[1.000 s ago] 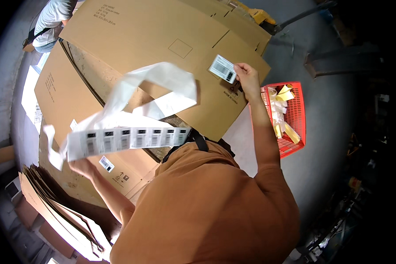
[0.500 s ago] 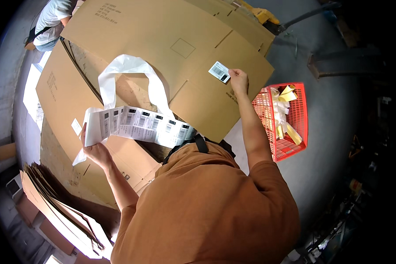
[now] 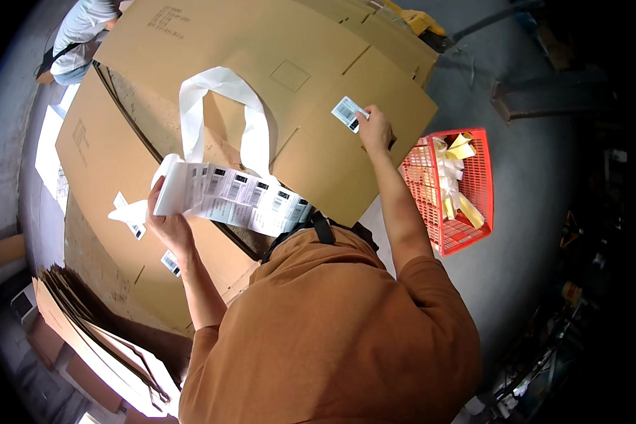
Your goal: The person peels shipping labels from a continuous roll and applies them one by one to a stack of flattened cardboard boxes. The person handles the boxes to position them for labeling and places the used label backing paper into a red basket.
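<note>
My left hand point(image 3: 169, 230) is closed around a roll of barcode labels point(image 3: 171, 187). A printed strip of labels point(image 3: 251, 196) stretches from the roll toward my waist, and its white backing paper point(image 3: 222, 78) loops up over the cardboard. On the right part of the large flat cardboard sheet point(image 3: 240, 42) is a single barcode label point(image 3: 346, 113). My right hand point(image 3: 376, 131) has its fingers bunched on that label's right edge, partly covering it. More labels point(image 3: 171, 262) lie on the left cardboard sheet point(image 3: 95, 141), beside my left forearm.
A red plastic basket point(image 3: 491, 191) with crumpled white and yellow paper stands on the floor to the right. Upright folded cardboard point(image 3: 85, 325) is stacked at the lower left. Another person point(image 3: 85, 35) is at the upper left. A metal frame point(image 3: 544, 106) stands far right.
My left hand has shifted right and slightly up with the roll, uncovering a label on the left sheet. The backing loop moved right. My right hand slid a little left onto the label's edge.
</note>
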{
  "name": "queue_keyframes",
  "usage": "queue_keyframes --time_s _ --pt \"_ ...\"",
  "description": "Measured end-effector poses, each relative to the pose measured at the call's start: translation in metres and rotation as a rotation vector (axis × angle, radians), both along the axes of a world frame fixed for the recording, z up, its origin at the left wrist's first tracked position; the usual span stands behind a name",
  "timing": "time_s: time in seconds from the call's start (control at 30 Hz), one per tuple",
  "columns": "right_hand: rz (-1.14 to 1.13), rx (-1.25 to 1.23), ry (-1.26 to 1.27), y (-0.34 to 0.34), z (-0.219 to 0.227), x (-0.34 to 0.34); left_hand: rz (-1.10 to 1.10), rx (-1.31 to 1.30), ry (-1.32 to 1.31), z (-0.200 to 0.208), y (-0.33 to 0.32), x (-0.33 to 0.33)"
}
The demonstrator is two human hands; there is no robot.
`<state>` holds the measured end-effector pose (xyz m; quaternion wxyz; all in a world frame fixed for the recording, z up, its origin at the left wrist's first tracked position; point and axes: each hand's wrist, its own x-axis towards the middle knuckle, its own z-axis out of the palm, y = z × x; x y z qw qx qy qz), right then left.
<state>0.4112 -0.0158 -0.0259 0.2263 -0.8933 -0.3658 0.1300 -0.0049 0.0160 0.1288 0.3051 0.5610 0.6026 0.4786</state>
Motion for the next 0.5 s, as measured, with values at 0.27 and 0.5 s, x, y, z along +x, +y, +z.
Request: queue_keyframes --time_s 0.27,0.5 --pt "0.252 -0.247 -0.494 0.005 0.044 -0.020 -0.115 -0.243 0.076 0.001 0.019 0.016" --pt "0.549 -0.239 -0.522 -0.011 0.014 -0.038 -0.130 -0.393 0.184 0.003 0.028 0.035"
